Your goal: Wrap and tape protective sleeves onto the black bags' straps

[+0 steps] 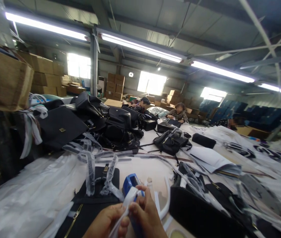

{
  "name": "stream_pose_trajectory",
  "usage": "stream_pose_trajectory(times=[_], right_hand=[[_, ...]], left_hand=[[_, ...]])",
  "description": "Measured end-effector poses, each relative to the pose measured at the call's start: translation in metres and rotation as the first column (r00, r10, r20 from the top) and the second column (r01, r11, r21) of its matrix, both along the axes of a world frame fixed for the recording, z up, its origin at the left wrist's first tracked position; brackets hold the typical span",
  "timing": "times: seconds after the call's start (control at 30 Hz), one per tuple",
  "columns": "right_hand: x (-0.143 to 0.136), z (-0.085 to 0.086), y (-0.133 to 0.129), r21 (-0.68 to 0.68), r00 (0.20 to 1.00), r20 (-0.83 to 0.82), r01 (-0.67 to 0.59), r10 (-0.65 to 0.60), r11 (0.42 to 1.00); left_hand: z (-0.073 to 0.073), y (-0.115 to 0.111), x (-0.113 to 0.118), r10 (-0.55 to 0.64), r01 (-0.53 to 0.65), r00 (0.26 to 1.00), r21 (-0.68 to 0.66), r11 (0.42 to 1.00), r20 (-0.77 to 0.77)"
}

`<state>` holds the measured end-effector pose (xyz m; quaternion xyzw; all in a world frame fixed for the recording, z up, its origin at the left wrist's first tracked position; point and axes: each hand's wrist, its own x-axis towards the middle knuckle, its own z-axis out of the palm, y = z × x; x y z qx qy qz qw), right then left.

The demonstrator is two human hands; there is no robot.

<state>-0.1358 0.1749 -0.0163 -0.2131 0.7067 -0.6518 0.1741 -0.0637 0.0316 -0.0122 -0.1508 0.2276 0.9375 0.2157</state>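
At the bottom centre, my left hand (112, 218) is closed on a strip of white wrapping (129, 197). My right hand (146, 210) pinches the same strip a little higher, beside the left one. Just behind the hands stands a blue tape dispenser (129, 181), partly covered by the strip and fingers. To the left lies a black bag (94, 195) with a gold zip, its handles (90, 172) wrapped in clear plastic. A curved white strip (167, 198) rests on the table right of my right hand.
Black bags (119, 117) are piled across the table's far left. White plastic sheets (31, 188) cover the near left. A dark bag (199, 211) lies at the near right, with white papers (212, 158) behind it. Several people work at the far side; a brown bag (4, 79) hangs at upper left.
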Motion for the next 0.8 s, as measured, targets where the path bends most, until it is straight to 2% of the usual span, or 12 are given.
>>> stream_pose_trajectory(times=[0.13,0.23,0.4,0.47,0.53,0.6,0.67,0.8], right_hand=[[-0.003,-0.002,-0.007,-0.126,0.994,-0.018,-0.106,0.105,0.986],[-0.007,-0.005,-0.009,-0.144,0.988,-0.003,-0.156,0.157,0.977],[-0.013,-0.001,0.002,-0.078,0.979,-0.001,-0.202,0.203,0.976],[-0.011,0.004,0.006,-0.1,0.986,0.01,-0.165,0.167,0.981],[-0.006,0.01,0.007,-0.109,0.991,0.027,-0.129,0.133,0.986],[0.001,0.015,0.004,-0.076,0.994,0.02,-0.102,0.103,0.992],[0.008,0.018,-0.001,-0.018,0.999,-0.016,-0.05,0.05,0.999],[0.016,0.014,-0.013,0.057,0.994,-0.088,0.077,-0.072,0.995]], left_hand=[[0.008,-0.009,0.0,-0.083,0.074,0.995,0.141,0.987,0.063],[0.01,-0.014,0.002,-0.106,0.091,0.99,0.153,0.984,0.097],[0.012,-0.013,0.005,-0.044,0.043,0.999,0.056,0.998,0.03],[0.015,-0.007,0.006,-0.014,0.013,1.0,-0.031,0.999,-0.015],[0.016,0.0,0.006,0.019,-0.032,0.997,-0.175,0.984,-0.078],[0.014,0.008,0.007,0.053,-0.102,0.988,-0.347,0.932,-0.148],[0.01,0.014,0.007,0.047,-0.154,0.974,-0.498,0.853,-0.222],[-0.002,0.018,0.008,0.043,-0.266,0.942,-0.662,0.701,-0.333]])
